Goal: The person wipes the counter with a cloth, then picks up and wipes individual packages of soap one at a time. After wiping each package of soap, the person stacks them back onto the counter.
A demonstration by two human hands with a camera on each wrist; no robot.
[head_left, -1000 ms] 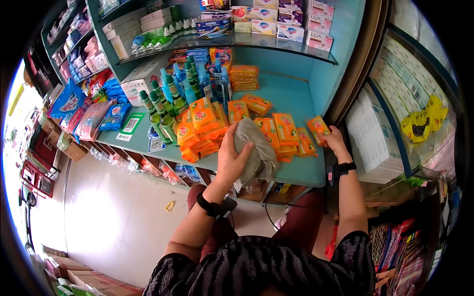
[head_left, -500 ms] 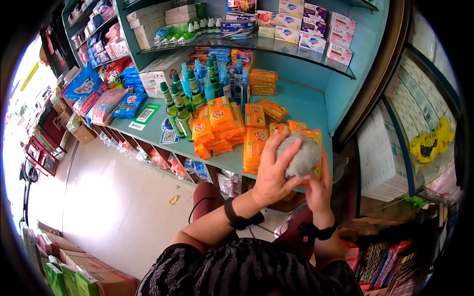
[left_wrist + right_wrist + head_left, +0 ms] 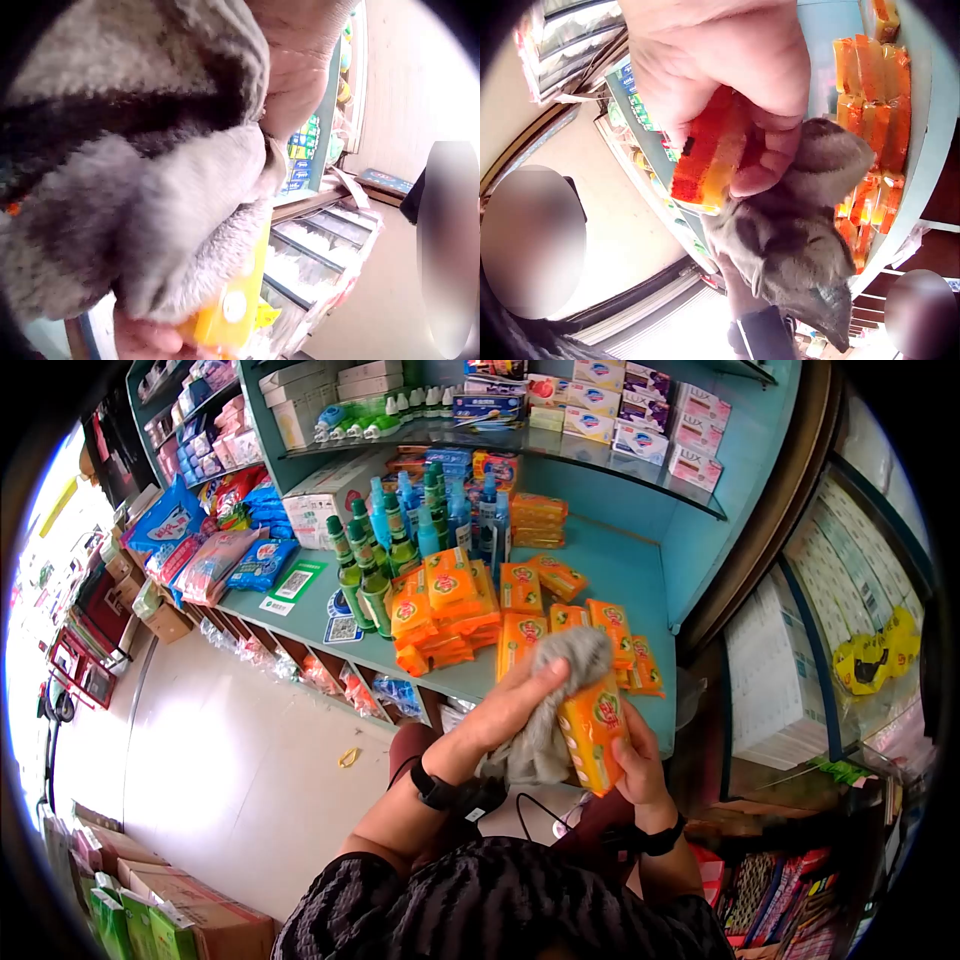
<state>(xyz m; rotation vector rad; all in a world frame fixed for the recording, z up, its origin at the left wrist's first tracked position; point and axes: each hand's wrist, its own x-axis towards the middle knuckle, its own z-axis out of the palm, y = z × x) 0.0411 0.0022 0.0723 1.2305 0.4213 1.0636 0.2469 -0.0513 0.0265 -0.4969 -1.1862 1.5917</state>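
In front of the counter, my right hand (image 3: 645,768) grips an orange-wrapped pack of bar soap (image 3: 597,732) by its lower right side, thumb on the printed face. A crumpled grey cloth (image 3: 545,745) is in my left hand (image 3: 512,708), with the thumb on top and a fold of it against the pack's upper left edge. The right wrist view shows fingers curled round the pack (image 3: 716,150), with the cloth (image 3: 795,240) beside its end. Much of the left wrist view is filled by the cloth (image 3: 150,202), which hides most of the pack there.
On the green counter (image 3: 625,565), more orange soap packs (image 3: 450,595) are stacked and laid in rows. Green bottles (image 3: 370,585) and blue spray bottles (image 3: 490,525) stand behind and left of them. A glass shelf (image 3: 640,470) with boxed soaps overhangs the back.
The right hand has brought a soap pack from the counter's right side to the cloth in front of the body. The cloth, earlier covering the pack, now lies along its left edge.
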